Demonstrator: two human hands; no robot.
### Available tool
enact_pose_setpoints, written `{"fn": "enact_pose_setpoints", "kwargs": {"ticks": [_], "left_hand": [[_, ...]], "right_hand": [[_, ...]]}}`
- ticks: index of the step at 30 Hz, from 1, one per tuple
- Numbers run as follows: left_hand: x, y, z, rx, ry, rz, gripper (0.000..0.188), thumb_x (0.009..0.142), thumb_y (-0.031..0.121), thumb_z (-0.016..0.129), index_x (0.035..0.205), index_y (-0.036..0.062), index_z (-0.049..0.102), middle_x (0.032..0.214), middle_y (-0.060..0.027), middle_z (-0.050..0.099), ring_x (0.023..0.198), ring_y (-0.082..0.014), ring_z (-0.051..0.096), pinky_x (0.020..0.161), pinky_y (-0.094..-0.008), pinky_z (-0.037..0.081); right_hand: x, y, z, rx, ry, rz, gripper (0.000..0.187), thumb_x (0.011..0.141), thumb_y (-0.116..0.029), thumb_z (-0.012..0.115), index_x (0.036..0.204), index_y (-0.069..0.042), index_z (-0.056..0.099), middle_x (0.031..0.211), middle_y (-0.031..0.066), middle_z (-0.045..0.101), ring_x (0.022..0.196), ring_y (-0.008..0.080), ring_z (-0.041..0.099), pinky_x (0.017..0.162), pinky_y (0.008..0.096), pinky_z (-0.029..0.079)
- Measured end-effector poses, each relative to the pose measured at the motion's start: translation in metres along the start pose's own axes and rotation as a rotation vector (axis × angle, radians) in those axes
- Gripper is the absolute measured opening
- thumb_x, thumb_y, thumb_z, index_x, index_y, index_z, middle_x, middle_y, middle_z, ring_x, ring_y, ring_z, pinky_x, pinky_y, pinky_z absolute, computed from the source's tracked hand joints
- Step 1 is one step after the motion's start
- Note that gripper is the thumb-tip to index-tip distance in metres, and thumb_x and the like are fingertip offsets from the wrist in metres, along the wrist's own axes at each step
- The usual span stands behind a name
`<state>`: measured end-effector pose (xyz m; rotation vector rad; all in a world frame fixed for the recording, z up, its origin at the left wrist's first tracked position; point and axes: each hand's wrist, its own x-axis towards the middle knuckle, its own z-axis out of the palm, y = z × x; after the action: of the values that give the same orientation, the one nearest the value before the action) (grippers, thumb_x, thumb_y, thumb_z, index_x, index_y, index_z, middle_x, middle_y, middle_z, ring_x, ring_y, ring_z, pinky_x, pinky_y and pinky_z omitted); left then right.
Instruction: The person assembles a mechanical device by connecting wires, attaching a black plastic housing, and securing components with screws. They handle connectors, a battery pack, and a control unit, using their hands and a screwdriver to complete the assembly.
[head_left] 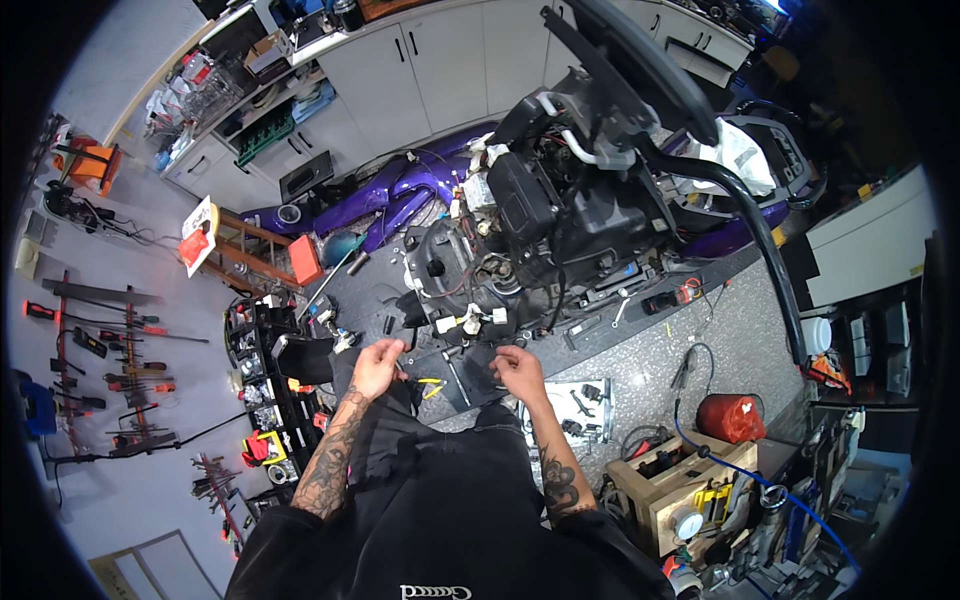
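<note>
In front of me stands a partly stripped scooter (500, 250) with bare wiring, black housings and white connectors (472, 320) at its near side. My left hand (376, 368) is closed, its fingertips pressed together near a small dark piece; what it holds, if anything, is too small to name. My right hand (519, 371) is also closed in a pinch, and its contents cannot be made out. The hands are apart. Between them, on the dark mat (590, 338), lie yellow-handled pliers (432, 386) and a long metal ratchet (456, 376).
Purple body panels (400, 195) lie behind the scooter, before white cabinets (370, 80). A parts organizer (262, 380) stands at left. Small dark parts rest on a white sheet (572, 405) at right. A wooden crate (665, 490), red bag (730, 417) and blue hose (735, 465) are at lower right.
</note>
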<state>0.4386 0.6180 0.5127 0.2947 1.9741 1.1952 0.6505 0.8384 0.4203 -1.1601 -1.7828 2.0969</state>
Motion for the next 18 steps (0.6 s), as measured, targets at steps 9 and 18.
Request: {"fn": "enact_pose_setpoints", "kwargs": {"ticks": [9, 18], "left_hand": [[0.067, 0.065, -0.023, 0.589, -0.085, 0.795, 0.049, 0.083, 0.005, 0.076, 0.129, 0.0018, 0.062, 0.133, -0.018, 0.062, 0.129, -0.038, 0.057, 0.11, -0.0446, 0.045], [0.236, 0.09, 0.023, 0.31, -0.556, 1.407, 0.027, 0.083, -0.007, 0.071, 0.109, -0.0011, 0.075, 0.11, -0.0136, 0.075, 0.095, -0.0255, 0.072, 0.083, -0.0345, 0.058]], "right_hand": [[0.057, 0.058, 0.053, -0.076, 0.177, -0.197, 0.035, 0.092, -0.014, 0.078, 0.121, 0.003, 0.069, 0.09, 0.0066, 0.075, 0.076, 0.0102, 0.068, 0.068, 0.0258, 0.055], [0.012, 0.025, 0.034, -0.217, 0.672, -0.518, 0.014, 0.086, 0.002, 0.073, 0.101, 0.003, 0.074, 0.087, 0.0078, 0.077, 0.076, 0.0116, 0.072, 0.071, 0.025, 0.056]]}}
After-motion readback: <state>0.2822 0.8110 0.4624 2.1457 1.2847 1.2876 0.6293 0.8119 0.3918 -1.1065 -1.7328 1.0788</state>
